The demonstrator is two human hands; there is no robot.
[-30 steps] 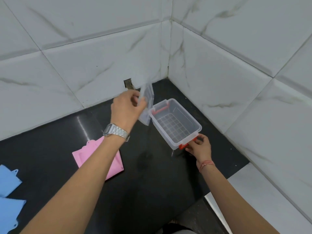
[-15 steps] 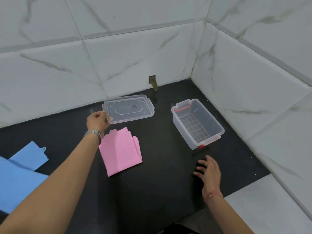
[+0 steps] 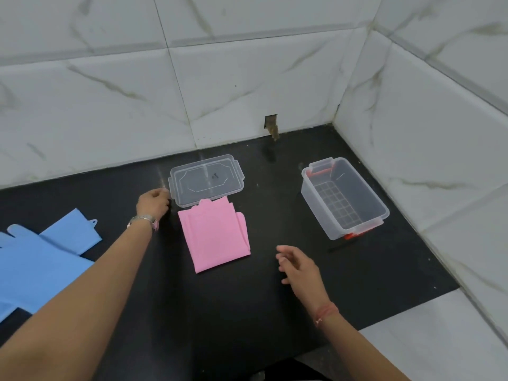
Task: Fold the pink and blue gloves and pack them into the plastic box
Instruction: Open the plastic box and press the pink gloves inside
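The folded pink gloves [image 3: 217,240] lie in the middle of the black counter [image 3: 192,312]. Flat and unfolded, the blue gloves [image 3: 41,257] are spread at the far left. The clear plastic box [image 3: 308,188] with red latches stands open and empty at the right, near the wall corner. Its clear lid [image 3: 206,180] lies flat behind the pink gloves, just overlapping their top edge. My left hand [image 3: 152,200] rests with curled fingers against the lid's left corner. My right hand [image 3: 298,266] hovers open over the counter between the pink gloves and the box.
White marble-look tiled walls [image 3: 247,78] close the counter at the back and the right. A small hole with a brown stub [image 3: 272,127] sits at the foot of the back wall. A white tiled ledge [image 3: 439,339] lies at the near right.
My left hand lifted the lid off the box, carried it left and laid it behind the pink gloves. My right hand let go of the box and drew back toward me.
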